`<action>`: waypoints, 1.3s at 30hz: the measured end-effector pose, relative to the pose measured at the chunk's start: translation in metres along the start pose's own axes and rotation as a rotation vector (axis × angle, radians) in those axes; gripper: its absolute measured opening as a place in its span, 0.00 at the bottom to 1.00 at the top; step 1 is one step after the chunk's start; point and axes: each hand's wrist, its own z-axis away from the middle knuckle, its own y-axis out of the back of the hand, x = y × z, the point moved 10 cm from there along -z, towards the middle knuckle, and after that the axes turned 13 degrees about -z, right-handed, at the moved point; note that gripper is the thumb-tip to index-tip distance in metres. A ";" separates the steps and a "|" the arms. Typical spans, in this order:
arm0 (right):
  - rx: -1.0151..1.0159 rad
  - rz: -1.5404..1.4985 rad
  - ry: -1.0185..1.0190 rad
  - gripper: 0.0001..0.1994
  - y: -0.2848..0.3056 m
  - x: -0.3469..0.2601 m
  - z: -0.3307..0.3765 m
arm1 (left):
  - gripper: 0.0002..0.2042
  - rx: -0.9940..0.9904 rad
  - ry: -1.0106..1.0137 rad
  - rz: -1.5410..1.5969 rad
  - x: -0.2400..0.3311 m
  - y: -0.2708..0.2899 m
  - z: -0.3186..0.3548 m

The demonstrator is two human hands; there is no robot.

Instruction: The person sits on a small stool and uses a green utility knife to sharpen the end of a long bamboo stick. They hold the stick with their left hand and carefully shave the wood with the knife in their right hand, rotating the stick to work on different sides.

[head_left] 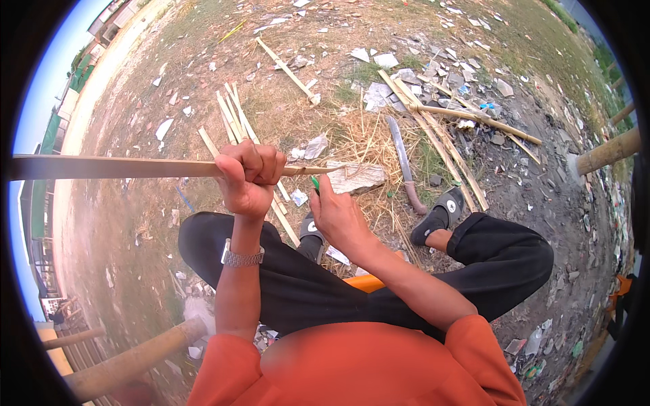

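A red shirt [365,358] is nearest. Past it, a wooden strip [122,167] runs leftward from the left hand [250,176], fisted round it. The right hand [340,215], fingers curled, grips a mostly hidden green thing [315,183] near the strip's end. Beyond lie a board [355,178] and a knife [403,155].

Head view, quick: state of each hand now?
Left hand: closed around the strip.
Right hand: closed on a green object, mostly hidden.
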 end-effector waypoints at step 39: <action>0.047 -0.227 0.042 0.10 0.022 -0.022 0.000 | 0.28 -0.019 0.039 -0.046 -0.008 -0.006 -0.011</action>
